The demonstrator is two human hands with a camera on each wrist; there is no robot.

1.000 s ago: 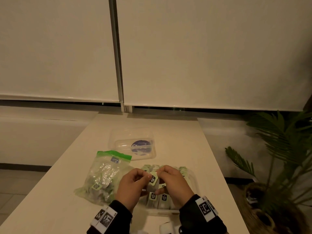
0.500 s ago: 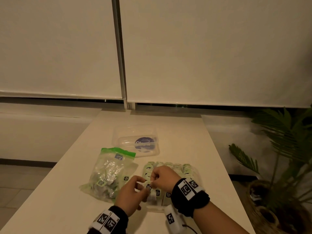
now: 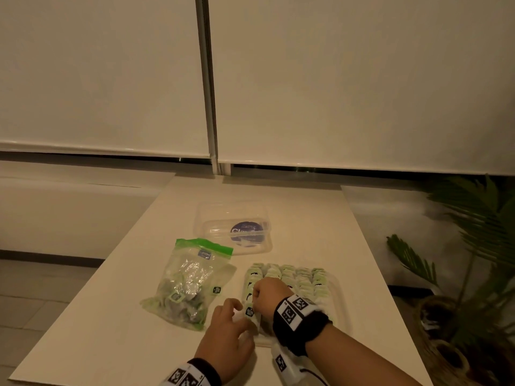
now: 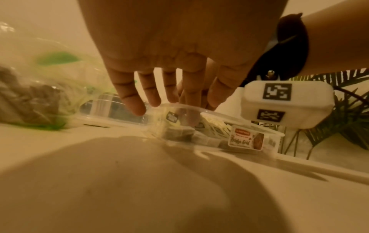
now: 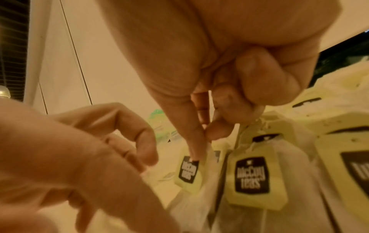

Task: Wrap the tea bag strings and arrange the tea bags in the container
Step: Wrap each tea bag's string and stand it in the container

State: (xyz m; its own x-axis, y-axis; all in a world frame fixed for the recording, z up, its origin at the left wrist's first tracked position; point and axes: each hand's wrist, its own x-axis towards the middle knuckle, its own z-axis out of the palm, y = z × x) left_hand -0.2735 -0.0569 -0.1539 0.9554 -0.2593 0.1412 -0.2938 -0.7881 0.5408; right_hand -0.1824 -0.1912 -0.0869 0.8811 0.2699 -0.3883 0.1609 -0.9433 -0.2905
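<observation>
A clear plastic container (image 3: 342, 300) near the table's front holds several rows of tea bags (image 3: 303, 280) with pale green tags. My right hand (image 3: 255, 302) reaches over its near left corner. In the right wrist view its thumb and forefinger (image 5: 203, 135) pinch the top of one tea bag (image 5: 188, 171), which hangs beside the standing ones. My left hand (image 3: 238, 313) is just left of it, with fingers (image 4: 137, 107) spread and loosely extended above the container's rim (image 4: 219, 114), holding nothing. The bag's string is too fine to make out.
A zip bag (image 3: 189, 282) with a green seal, holding more tea bags, lies left of the container. The clear lid (image 3: 237, 229) with a blue label lies behind it. The table's right edge (image 3: 370, 274) is close, with a potted palm (image 3: 473, 246) beyond.
Both hands held the tea bag above the container a second ago. The right hand has since carried it down to the near left corner, and the left hand has let go.
</observation>
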